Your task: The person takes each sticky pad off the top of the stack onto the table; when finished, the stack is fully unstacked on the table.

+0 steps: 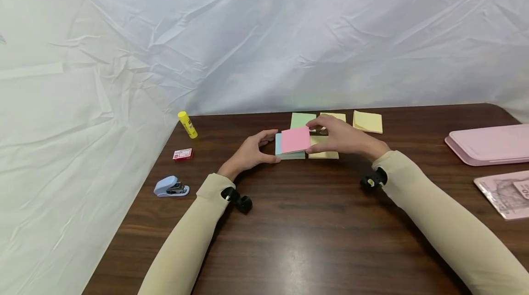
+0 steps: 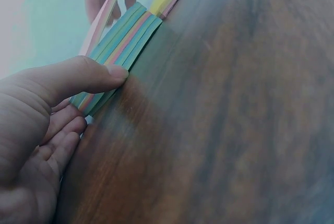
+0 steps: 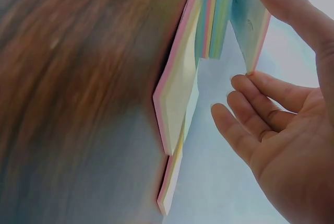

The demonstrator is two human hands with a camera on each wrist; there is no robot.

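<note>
- Left hand (image 1: 252, 152) is set against the left edge of the sticky-note pad (image 1: 289, 151), thumb pressed on its side, pad steadied on the table (image 1: 314, 230).
- Right hand (image 1: 340, 138) is pinching the pink top sheet (image 1: 295, 138), lifted off the pad's right side.
- Pad lies between both hands; the right is nearer the sheet.

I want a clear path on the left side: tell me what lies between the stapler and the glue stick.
In the head view, a small red-and-white box lies between the stapler and the yellow glue stick; the rest is bare brown table.
</note>
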